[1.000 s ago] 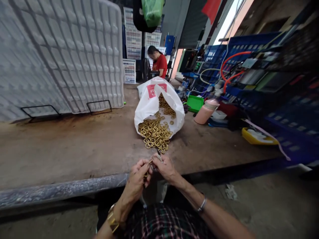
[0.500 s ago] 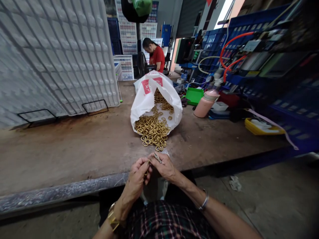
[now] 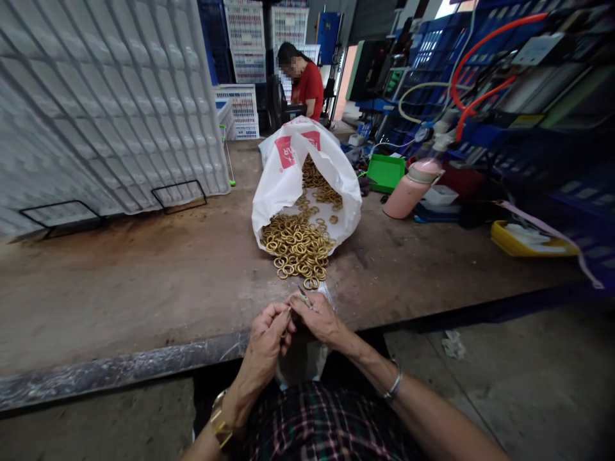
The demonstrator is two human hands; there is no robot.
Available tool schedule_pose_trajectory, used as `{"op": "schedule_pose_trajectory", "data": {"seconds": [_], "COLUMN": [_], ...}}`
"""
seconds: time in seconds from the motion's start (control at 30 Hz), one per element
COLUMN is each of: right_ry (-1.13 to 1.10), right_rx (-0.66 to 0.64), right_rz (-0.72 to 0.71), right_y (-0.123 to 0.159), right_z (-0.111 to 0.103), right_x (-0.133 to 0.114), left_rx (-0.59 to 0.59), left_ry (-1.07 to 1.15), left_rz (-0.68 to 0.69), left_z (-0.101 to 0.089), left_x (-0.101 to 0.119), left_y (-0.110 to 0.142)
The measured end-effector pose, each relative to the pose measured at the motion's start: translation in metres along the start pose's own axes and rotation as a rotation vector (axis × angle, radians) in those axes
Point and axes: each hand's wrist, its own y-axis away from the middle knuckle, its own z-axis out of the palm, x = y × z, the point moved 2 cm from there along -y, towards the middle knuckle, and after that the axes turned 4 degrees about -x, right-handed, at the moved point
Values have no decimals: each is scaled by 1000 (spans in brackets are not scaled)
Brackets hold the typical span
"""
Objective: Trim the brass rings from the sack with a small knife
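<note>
At the table's front edge, my left hand [image 3: 265, 336] is closed on a brass ring [image 3: 283, 334], mostly hidden by the fingers. My right hand [image 3: 319, 318] meets it fingertip to fingertip. A small knife-like tool [image 3: 304, 297] with a dark pointed tip and a pale body sticks up out of my right hand's grip. Just beyond both hands, a heap of brass rings [image 3: 300, 246] spills from the mouth of a white plastic bag [image 3: 273, 192] lying on its side. More rings show deeper in the bag.
White ribbed panels [image 3: 120, 102] stand on the left of the wooden table [image 3: 144, 275]. To the right are a green tray [image 3: 385, 173], a pink bottle [image 3: 408, 192] and a yellow tray [image 3: 533, 246]. A person in red [image 3: 310, 86] sits behind, near stacked crates [image 3: 245, 38].
The view has tilted down and shifted slightly, so the background sits higher. Both hands stay together at the table edge; the tool in my right hand has turned a little, showing its dark tip.
</note>
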Motion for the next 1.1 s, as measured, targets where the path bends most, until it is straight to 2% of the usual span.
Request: {"op": "schedule_pose_trajectory", "data": {"seconds": [0.1,0.17,0.3,0.4,0.67,0.9,1.0,1.1], "right_ry": [61,202,543,679,781,881,931,963], "right_rx": [96,127,-11,-88,-126,-116,-70,40], "right_rz": [40,4,-114,-115,-64,30,77,155], "right_y": [-3,-2,4,8,9,8,4,-1], "right_z": [-3,-5,-2,1,2,8,4,-12], "right_x": [8,12,15,12,11,17,16,19], "left_rx": [10,26,57,75,144,124,84,-17], "left_ry": [24,37,48,27,-84,-100,-83,-21], "left_rz": [-6,-1,18,18,21,11,9,-31], "left_z": [-1,-1,-3,-4,-3,-5,-4,-1], "left_x": [-1,-3,-6,-7,-5,-6,-3,-1], "left_y": [0,-1,-3,-4,-4,-4,3,13]}}
